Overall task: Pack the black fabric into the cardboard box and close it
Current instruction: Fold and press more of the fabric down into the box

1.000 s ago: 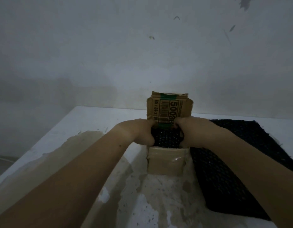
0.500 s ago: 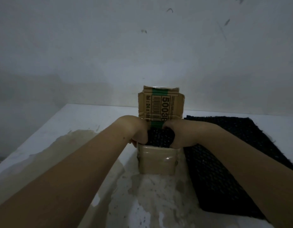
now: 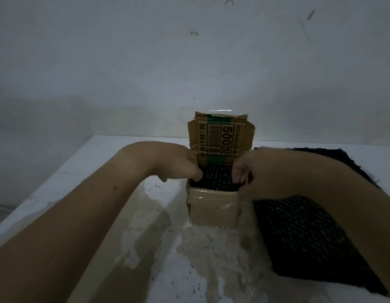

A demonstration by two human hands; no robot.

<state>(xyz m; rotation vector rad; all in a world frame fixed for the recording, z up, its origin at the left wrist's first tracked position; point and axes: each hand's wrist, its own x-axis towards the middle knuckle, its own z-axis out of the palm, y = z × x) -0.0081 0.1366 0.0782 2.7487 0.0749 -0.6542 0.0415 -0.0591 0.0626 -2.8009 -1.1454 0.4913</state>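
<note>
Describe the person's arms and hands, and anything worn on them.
The left forearm and right forearm are bare to the frame edge; no sleeves show. The left hand and right hand wear no gloves, and no watch, bracelet or ring is visible. A small dark spot marks the left forearm.

Just the one view here, riding on the head and pointing forward and down. Looking along both forearms toward the left hand [image 3: 178, 162] and right hand [image 3: 246, 169], both landing around mid-frame at the cardboard box [image 3: 213, 211] with the black fabric [image 3: 216, 178] in its open top. Sitting near enough for the forearms to fill the lower corners. Taking in the table [image 3: 106, 154] out to its far edge, and squarely facing a plain wall [image 3: 146, 73] filling the top half. Going a bit wide-angle too.
</note>
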